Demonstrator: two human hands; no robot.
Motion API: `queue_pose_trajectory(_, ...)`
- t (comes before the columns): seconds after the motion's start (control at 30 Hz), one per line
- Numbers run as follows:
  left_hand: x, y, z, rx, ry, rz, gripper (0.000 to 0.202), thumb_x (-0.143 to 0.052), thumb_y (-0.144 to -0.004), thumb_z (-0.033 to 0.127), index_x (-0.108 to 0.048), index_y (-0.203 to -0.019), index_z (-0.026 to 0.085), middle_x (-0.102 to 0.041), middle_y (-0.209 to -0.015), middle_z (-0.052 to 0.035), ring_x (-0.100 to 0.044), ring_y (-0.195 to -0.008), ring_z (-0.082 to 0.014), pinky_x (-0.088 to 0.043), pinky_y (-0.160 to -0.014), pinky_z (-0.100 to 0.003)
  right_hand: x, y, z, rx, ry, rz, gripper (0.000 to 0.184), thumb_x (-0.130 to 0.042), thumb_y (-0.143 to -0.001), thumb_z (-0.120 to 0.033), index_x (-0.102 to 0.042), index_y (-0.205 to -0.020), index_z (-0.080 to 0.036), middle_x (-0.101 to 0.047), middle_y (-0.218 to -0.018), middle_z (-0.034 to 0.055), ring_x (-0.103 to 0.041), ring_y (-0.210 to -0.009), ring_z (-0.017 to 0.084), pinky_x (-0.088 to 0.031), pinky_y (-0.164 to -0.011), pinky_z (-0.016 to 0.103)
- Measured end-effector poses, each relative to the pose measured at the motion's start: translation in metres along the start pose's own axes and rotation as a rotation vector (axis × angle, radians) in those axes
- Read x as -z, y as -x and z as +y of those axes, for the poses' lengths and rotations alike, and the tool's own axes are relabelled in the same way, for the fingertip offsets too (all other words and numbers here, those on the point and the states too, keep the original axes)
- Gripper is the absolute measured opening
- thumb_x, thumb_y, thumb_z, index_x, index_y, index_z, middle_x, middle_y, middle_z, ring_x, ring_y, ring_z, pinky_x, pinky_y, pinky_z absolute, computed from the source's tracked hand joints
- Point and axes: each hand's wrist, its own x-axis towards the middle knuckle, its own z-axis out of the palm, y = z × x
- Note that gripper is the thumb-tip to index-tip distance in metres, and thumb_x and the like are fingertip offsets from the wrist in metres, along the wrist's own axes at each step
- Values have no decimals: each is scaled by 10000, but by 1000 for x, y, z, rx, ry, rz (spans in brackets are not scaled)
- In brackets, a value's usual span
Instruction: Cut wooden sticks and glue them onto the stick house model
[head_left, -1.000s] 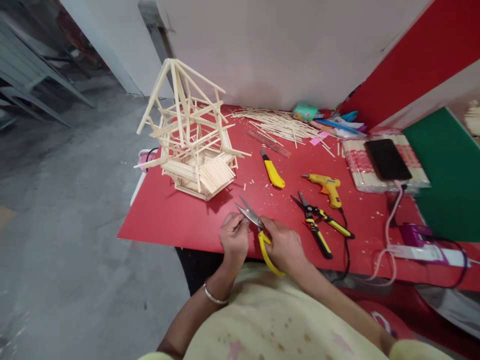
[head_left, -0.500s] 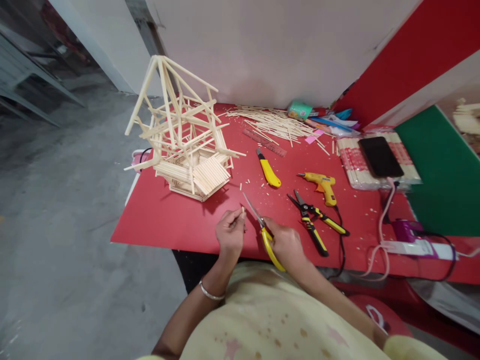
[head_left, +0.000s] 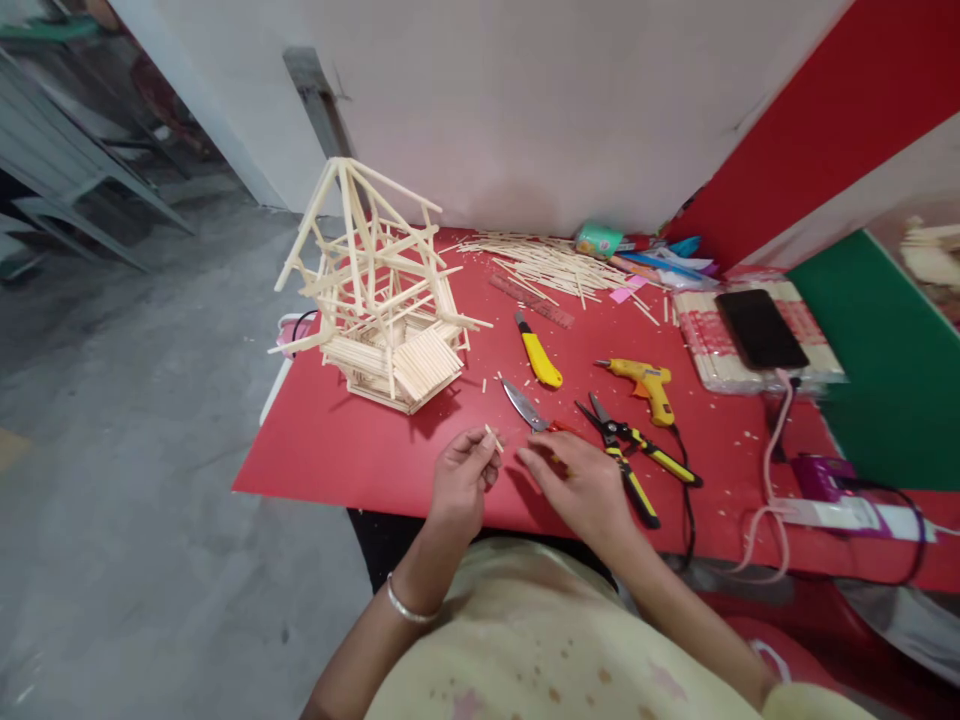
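My left hand (head_left: pixel 463 472) is closed, pinching a short piece of wooden stick (head_left: pixel 493 437) between thumb and fingertips above the table. A pair of scissors (head_left: pixel 527 408) lies on the red tabletop with its blades pointing up and left. Over the scissors' handles hovers my right hand (head_left: pixel 581 482), its thumb and fingers apart and nothing held; it partly hides the handles. Left of both hands stands a house-like model (head_left: pixel 427 358) built of wooden sticks, with an open roof frame. Small stick offcuts lie near the blades.
On the red table (head_left: pixel 315 455) are a yellow utility knife (head_left: pixel 540 358), a glue gun (head_left: pixel 645 385), black-and-yellow cutters (head_left: pixel 622 440), a ruler (head_left: pixel 532 300) and loose sticks (head_left: pixel 555 265). A phone (head_left: pixel 761 328) rests on packaged sticks (head_left: pixel 697 345). Cables (head_left: pixel 765 500) run along the right side.
My right hand has let go of the scissors, which now lie on the table. My left hand still pinches the stick piece, now turned to a slant. The camera view has shifted slightly.
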Motion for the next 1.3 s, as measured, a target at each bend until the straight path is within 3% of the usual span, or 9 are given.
queue_pose_trajectory(0.1,-8,3,1,60,16,-22,337,-852,-647,350,-682,-855,148,-616,-672,9,-501,-514,-47,-339,-447,-161,-5,-7,-12,-28,-268,-41,257,-514,-951,-385,-716,-982,-229,-745,-926,21,-668,-826,138,-496,-804,249)
queue_pose_trajectory(0.27,-14,4,1,12,-32,-65,327,-842,-669,358,-688,-867,147,-553,-584,36,-435,-477,-38,-300,-428,-153,-4,-12,-15,-76,-478,-67,243,-551,-923,-367,-728,-980,-211,-752,-930,27,-673,-785,143,-514,-737,243)
queue_pose_trajectory(0.47,-20,5,-6,-33,-72,-35,330,-834,-673,364,-688,-879,152,-580,-648,32,-401,-456,-20,-288,-413,-150,5,-13,-8,-47,-620,-175,257,-534,-930,-379,-721,-939,-203,-745,-843,13,-665,-749,134,-510,-728,237)
queue_pose_trajectory(0.7,-30,9,-12,-32,-124,-48,322,-814,-706,354,-717,-913,128,-606,-654,10,-430,-465,-22,-272,-392,-135,-3,-9,2,-140,-905,-258,292,-513,-940,-417,-639,-824,-180,-685,-705,-9,-641,-658,120,-513,-685,235)
queue_pose_trajectory(0.8,-29,9,-10,-87,-140,-28,287,-801,-730,337,-693,-898,130,-619,-639,10,-462,-457,-31,-307,-394,-135,-7,-3,18,-126,-757,-266,352,-477,-957,-444,-641,-789,-182,-683,-735,17,-633,-679,132,-499,-662,240)
queue_pose_trajectory(0.97,-24,6,-8,-169,-143,-6,291,-802,-725,343,-634,-868,153,-677,-719,-13,-511,-448,-57,-367,-372,-156,-7,3,44,-29,-216,-95,308,-435,-982,-394,-683,-932,-219,-701,-915,53,-634,-844,170,-465,-793,279)
queue_pose_trajectory(1.17,-19,0,-11,-134,-134,3,310,-798,-729,332,-678,-931,129,-671,-692,-17,-532,-465,-58,-417,-406,-161,-8,9,41,-22,391,-93,314,-493,-931,-310,-606,-1211,-223,-648,-1096,108,-571,-999,245,-441,-804,319)
queue_pose_trajectory(1.3,-14,-2,-11,-147,-130,17,309,-796,-728,329,-694,-941,130,-691,-725,-29,-580,-489,-75,-460,-438,-182,-11,13,40,-44,543,-151,471,-556,-857,-233,-535,-1327,-232,-603,-1134,126,-528,-1018,277,-443,-750,318)
